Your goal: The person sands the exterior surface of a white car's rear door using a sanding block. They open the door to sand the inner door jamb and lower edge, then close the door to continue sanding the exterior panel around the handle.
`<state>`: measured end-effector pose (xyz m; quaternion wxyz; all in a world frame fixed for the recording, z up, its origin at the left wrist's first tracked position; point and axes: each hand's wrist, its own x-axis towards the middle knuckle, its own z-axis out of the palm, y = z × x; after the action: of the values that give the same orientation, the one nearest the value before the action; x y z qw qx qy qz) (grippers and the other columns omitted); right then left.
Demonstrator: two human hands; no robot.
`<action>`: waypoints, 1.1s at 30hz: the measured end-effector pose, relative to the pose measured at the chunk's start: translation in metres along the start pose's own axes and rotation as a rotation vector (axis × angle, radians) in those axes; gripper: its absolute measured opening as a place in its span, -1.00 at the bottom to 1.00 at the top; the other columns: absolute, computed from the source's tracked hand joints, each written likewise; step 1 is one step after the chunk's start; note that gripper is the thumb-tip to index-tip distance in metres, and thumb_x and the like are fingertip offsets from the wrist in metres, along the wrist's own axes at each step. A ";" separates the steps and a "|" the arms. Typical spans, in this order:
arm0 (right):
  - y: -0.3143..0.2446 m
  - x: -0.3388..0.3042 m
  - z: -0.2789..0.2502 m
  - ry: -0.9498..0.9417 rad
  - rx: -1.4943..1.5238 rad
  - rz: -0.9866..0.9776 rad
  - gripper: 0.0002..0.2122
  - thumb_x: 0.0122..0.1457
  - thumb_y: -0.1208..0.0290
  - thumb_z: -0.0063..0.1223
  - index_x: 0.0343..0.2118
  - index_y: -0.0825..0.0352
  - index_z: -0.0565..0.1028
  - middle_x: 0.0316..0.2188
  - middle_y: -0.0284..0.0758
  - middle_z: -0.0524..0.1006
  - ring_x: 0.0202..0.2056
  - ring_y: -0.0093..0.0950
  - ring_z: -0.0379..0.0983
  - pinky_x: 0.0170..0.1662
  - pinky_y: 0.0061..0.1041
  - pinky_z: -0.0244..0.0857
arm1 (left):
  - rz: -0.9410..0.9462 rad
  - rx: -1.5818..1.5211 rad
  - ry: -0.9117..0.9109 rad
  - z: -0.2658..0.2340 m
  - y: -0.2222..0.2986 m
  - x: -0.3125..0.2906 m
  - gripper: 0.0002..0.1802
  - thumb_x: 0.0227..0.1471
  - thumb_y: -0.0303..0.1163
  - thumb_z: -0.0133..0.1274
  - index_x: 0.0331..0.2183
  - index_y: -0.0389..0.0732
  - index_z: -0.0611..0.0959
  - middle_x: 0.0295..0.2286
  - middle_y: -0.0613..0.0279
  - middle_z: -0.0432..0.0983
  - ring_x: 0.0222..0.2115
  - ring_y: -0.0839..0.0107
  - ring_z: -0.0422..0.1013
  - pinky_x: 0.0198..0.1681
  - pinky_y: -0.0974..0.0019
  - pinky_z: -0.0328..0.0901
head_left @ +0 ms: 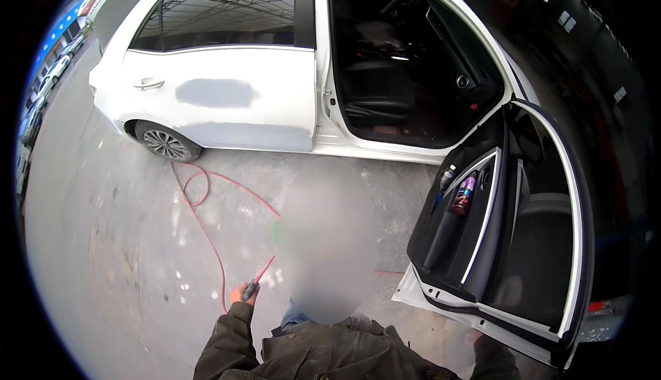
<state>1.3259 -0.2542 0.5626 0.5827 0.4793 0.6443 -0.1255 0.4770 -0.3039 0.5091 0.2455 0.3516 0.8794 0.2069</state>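
My left hand [239, 293] is closed around a small dark grey hand tool [250, 290], low and left of the middle. A red hose [265, 268] runs up from the tool and vanishes behind a blurred oval patch. My right hand [474, 339] is barely visible by the lower edge of the open front door [441, 304]; its fingers are too hidden to read. Ahead stands a white car [275, 70]. Its rear door has a grey patch [217, 93] below the handle, with a paler grey area [248, 135] along the bottom.
More red hose [200, 184] lies looped on the grey concrete floor [131, 242] near the rear wheel [165, 142]. Two bottles, one purple-red [464, 197], sit in the door pocket. A dark front seat [379, 91] shows through the opening. Parked cars [58, 69] line the far left.
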 end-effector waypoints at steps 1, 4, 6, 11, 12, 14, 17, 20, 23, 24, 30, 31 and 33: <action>-0.021 -0.013 0.013 -0.064 0.040 -0.038 -0.59 0.22 0.06 -0.16 -0.15 0.28 0.60 -0.11 -0.17 0.57 -0.04 -0.22 0.49 0.05 -0.21 0.32 | 0.005 -0.010 -0.029 0.005 0.004 0.013 -0.57 -0.13 -0.02 0.29 -0.55 -0.20 0.58 -0.68 -0.02 0.45 -0.57 -0.12 0.42 -0.46 0.04 0.29; -0.099 -0.007 0.058 -0.028 0.318 -0.081 -0.67 0.19 0.17 -0.15 -0.23 0.22 0.62 -0.18 -0.17 0.60 -0.13 -0.18 0.53 -0.07 -0.14 0.39 | -0.068 -0.053 -0.092 0.009 -0.010 0.033 -0.56 -0.12 -0.01 0.28 -0.55 -0.22 0.58 -0.67 -0.03 0.45 -0.56 -0.11 0.42 -0.46 0.04 0.27; -0.161 -0.009 0.023 0.064 0.516 -0.210 -0.60 0.21 0.04 -0.14 -0.23 0.25 0.61 -0.23 -0.07 0.58 -0.17 -0.08 0.51 -0.08 -0.16 0.37 | -0.060 -0.042 -0.104 0.000 -0.015 0.055 -0.55 -0.12 0.00 0.28 -0.54 -0.23 0.58 -0.65 -0.04 0.46 -0.55 -0.09 0.44 -0.44 0.03 0.28; -0.256 -0.015 -0.176 0.408 0.939 0.194 -0.63 0.15 0.05 -0.06 -0.38 0.29 0.60 -0.41 -0.05 0.58 -0.32 0.00 0.50 -0.22 -0.05 0.35 | -0.030 -0.003 -0.136 0.000 -0.010 0.115 -0.56 -0.10 0.01 0.26 -0.50 -0.23 0.61 -0.63 -0.03 0.48 -0.52 -0.02 0.47 -0.40 0.05 0.30; -0.256 -0.005 -0.201 0.475 0.959 0.252 -0.65 0.14 0.08 -0.04 -0.38 0.30 0.60 -0.44 -0.07 0.58 -0.35 -0.02 0.51 -0.24 -0.07 0.37 | -0.014 -0.012 -0.131 0.005 -0.005 0.126 -0.56 -0.10 0.01 0.25 -0.49 -0.23 0.62 -0.63 -0.03 0.48 -0.52 -0.02 0.47 -0.39 0.05 0.30; -0.248 0.028 -0.253 0.771 1.232 0.166 -0.64 0.13 0.10 -0.01 -0.42 0.37 0.58 -0.49 -0.02 0.55 -0.36 0.00 0.50 -0.28 -0.08 0.34 | -0.034 -0.023 -0.116 0.016 -0.004 0.149 -0.58 -0.09 0.00 0.25 -0.46 -0.21 0.63 -0.64 0.00 0.48 -0.53 0.03 0.47 -0.40 0.08 0.32; -0.223 0.052 -0.363 0.839 1.446 0.050 -0.66 0.16 0.18 -0.01 -0.40 0.45 0.56 -0.43 0.06 0.53 -0.28 0.02 0.47 -0.24 -0.13 0.32 | -0.104 -0.071 -0.119 0.026 0.001 0.175 -0.63 -0.07 -0.05 0.23 -0.43 -0.19 0.65 -0.67 0.09 0.47 -0.59 0.21 0.47 -0.45 0.15 0.32; -0.205 0.093 -0.438 0.817 1.632 -0.212 -0.68 0.20 0.24 0.01 -0.22 0.44 0.56 -0.38 -0.03 0.61 -0.29 -0.19 0.57 -0.23 -0.31 0.35 | -0.134 -0.197 -0.089 0.022 0.054 0.173 -0.68 -0.04 -0.11 0.22 -0.43 -0.18 0.63 -0.69 0.20 0.45 -0.67 0.40 0.43 -0.53 0.24 0.31; -0.195 0.148 -0.499 0.394 2.147 -0.517 -0.71 0.19 0.32 0.09 -0.18 0.47 0.56 -0.31 -0.26 0.63 -0.26 -0.43 0.54 -0.15 -0.44 0.35 | -0.218 -0.287 -0.015 0.033 0.086 0.168 -0.71 -0.03 -0.17 0.23 -0.49 -0.20 0.59 -0.71 0.28 0.42 -0.72 0.50 0.36 -0.61 0.32 0.28; -0.190 0.159 -0.521 0.317 2.220 -0.579 -0.72 0.17 0.35 0.11 -0.16 0.47 0.55 -0.29 -0.30 0.61 -0.25 -0.47 0.52 -0.13 -0.45 0.34 | -0.214 -0.280 -0.019 0.037 0.105 0.171 -0.72 -0.04 -0.19 0.24 -0.49 -0.21 0.59 -0.71 0.28 0.42 -0.72 0.51 0.35 -0.61 0.33 0.28; -0.177 0.240 -0.609 -0.141 2.265 -0.888 -0.70 0.09 0.45 0.20 -0.11 0.44 0.52 -0.18 -0.30 0.55 -0.15 -0.52 0.46 -0.04 -0.49 0.31 | -0.325 -0.103 -0.027 0.046 0.234 0.162 -0.77 -0.05 -0.30 0.24 -0.47 -0.25 0.58 -0.69 0.27 0.44 -0.70 0.52 0.36 -0.59 0.36 0.30; -0.173 0.252 -0.618 -0.200 2.277 -0.896 -0.72 0.09 0.48 0.18 -0.12 0.44 0.53 -0.19 -0.32 0.56 -0.16 -0.54 0.46 -0.05 -0.50 0.31 | -0.323 -0.066 -0.053 0.048 0.255 0.160 -0.78 -0.04 -0.30 0.23 -0.47 -0.25 0.59 -0.69 0.26 0.45 -0.70 0.53 0.36 -0.58 0.36 0.30; -0.168 0.273 -0.633 -0.314 2.308 -0.898 -0.76 0.10 0.53 0.14 -0.15 0.43 0.53 -0.21 -0.37 0.58 -0.18 -0.57 0.48 -0.07 -0.51 0.32 | -0.348 -0.090 -0.045 0.054 0.267 0.169 -0.78 -0.03 -0.31 0.21 -0.47 -0.26 0.58 -0.67 0.26 0.47 -0.67 0.54 0.38 -0.56 0.39 0.30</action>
<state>0.8365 0.2453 0.4415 -0.2014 0.4281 0.1882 -0.8607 0.5392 0.0060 0.5607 0.3128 0.1875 0.9111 0.1923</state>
